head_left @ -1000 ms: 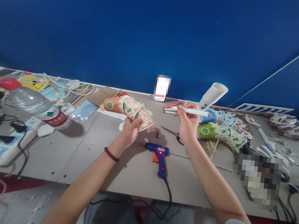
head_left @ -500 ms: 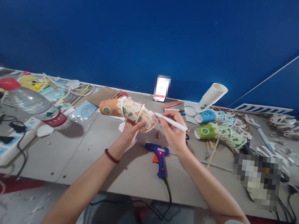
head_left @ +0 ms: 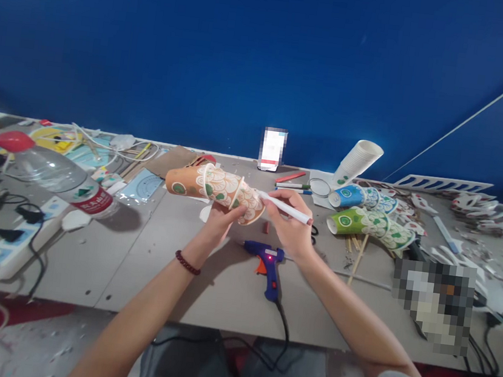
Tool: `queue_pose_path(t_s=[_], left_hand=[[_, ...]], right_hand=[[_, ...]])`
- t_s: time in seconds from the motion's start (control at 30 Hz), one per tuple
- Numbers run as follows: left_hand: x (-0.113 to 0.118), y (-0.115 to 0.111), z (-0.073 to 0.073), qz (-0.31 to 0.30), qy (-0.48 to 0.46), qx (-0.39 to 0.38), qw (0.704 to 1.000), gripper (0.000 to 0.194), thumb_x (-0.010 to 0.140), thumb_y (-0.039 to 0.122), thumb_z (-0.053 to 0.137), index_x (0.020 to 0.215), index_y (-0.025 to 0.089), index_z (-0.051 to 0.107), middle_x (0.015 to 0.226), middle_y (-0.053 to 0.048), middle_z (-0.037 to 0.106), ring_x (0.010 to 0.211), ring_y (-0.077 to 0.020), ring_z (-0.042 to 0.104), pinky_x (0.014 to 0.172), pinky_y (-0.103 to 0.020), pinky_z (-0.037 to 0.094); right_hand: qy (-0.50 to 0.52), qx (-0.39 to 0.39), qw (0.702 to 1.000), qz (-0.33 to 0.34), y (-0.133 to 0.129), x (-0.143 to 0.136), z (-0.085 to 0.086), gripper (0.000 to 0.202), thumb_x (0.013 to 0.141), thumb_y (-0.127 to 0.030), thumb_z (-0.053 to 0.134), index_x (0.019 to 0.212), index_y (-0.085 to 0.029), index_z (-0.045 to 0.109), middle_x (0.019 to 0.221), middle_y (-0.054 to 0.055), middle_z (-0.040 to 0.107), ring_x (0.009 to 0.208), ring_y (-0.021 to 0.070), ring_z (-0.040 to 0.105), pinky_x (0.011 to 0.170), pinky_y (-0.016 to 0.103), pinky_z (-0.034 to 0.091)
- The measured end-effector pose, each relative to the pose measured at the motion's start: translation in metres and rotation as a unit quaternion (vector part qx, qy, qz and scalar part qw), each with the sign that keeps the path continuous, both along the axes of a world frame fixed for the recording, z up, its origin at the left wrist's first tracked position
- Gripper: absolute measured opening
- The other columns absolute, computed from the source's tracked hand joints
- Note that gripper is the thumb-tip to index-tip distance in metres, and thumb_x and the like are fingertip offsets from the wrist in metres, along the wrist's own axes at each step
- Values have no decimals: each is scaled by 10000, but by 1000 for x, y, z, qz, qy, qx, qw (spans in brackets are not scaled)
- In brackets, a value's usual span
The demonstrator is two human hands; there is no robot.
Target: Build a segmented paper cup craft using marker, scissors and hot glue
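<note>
Several orange patterned paper cups, joined end to end in a curve, lie sideways in my left hand, whose fingers wrap round them from below. My right hand grips a white marker pen with a reddish end. The pen's tip meets or nearly meets the cup at the right end of the row; my fingers partly hide it. Below the hands a blue glue gun lies on the table, its red light lit. A reddish pen cap lies between the hands and the gun.
Blue cups and green cups lie joined at right, near a stack of white cups. Markers and a phone are at the back. A large bottle and power strip occupy the left.
My right hand and the marker have shifted slightly, and the pen lies at a steeper slant. The orange cups have tilted a little in my left hand.
</note>
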State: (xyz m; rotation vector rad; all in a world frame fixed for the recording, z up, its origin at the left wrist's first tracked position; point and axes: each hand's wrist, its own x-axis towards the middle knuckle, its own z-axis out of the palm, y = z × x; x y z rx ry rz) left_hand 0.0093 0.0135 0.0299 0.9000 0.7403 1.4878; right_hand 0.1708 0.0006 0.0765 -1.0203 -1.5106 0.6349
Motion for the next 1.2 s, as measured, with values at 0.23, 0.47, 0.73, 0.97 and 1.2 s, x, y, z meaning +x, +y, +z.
queue_pose_path(t_s=[0.23, 0.47, 0.73, 0.97, 1.2], left_hand=[[-1, 0, -1, -2, 10, 8, 1000, 678, 604, 313, 872, 1224, 234, 610, 1222, -86, 679, 1208, -293, 592, 1066, -450, 435], [-1, 2, -4, 2, 9, 14, 1000, 675, 612, 309, 866, 1230, 233, 604, 1227, -88, 677, 1200, -292, 597, 1068, -455, 434], [-1, 2, -5, -2, 11, 17, 1000, 667, 611, 316, 866, 1221, 236, 608, 1201, -89, 686, 1182, -293, 608, 1069, -467, 432], [-1, 3, -5, 3, 7, 17, 1000, 694, 599, 331, 873, 1231, 242, 601, 1221, -86, 677, 1206, -298, 592, 1083, -480, 419], [0, 2, -3, -2, 10, 22, 1000, 709, 599, 339, 873, 1246, 249, 596, 1224, -83, 678, 1183, -285, 609, 1081, -468, 428]], right_hand=[[-1, -5, 1000, -1, 0, 0, 0, 105, 820, -277, 671, 900, -209, 663, 825, 13, 690, 705, 141, 628, 648, 259, 508], [-5, -3, 1000, -1, 0, 0, -1, 102, 814, -280, 670, 889, -212, 663, 831, 17, 689, 714, 149, 632, 652, 272, 514], [-3, -1, 1000, -15, 0, 0, 0, 104, 813, -289, 667, 881, -212, 656, 818, 16, 686, 694, 144, 624, 638, 271, 516], [7, -1, 1000, -12, 1, -1, -1, 101, 809, -289, 677, 865, -209, 649, 799, 12, 679, 692, 146, 625, 631, 272, 508], [24, -13, 1000, -7, 0, -1, 0, 108, 821, -293, 673, 870, -203, 639, 808, 13, 679, 713, 149, 642, 641, 275, 507]])
